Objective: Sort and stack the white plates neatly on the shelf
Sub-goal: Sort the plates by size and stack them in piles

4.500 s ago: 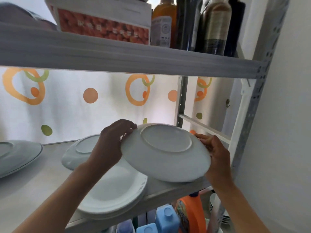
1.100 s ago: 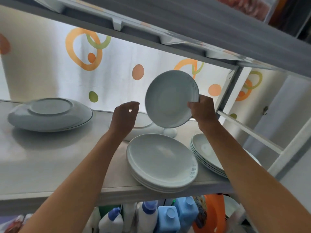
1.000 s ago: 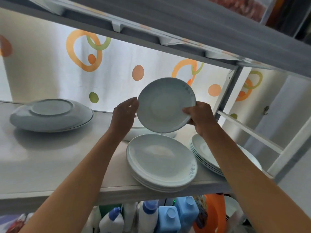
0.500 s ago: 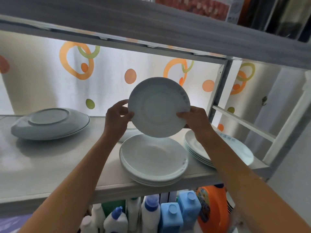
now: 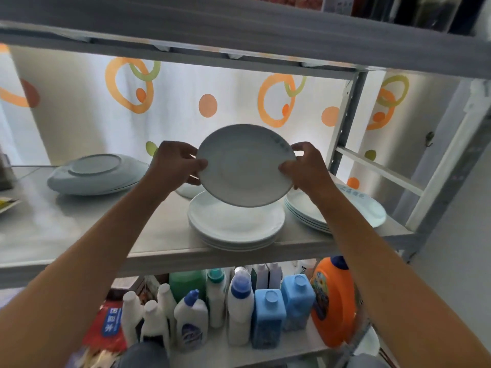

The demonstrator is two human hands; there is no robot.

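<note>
I hold a white plate with a faint blue mark on its rim, tilted toward me, above the middle shelf. My left hand grips its left edge and my right hand grips its right edge. Right below it sits a stack of white plates near the shelf's front edge. A second stack of white plates lies to the right, partly hidden by my right forearm. Far left, upside-down plates rest in a pile. A white dish peeks out behind my left hand.
The upper shelf board hangs low over the plates. Metal uprights frame the right side. Below stand detergent bottles and an orange jug. A patterned curtain closes the back.
The plate has come lower and tilted flatter over the middle stack. My left hand, free a second ago, now grips its left edge. The camera has pulled back and down.
</note>
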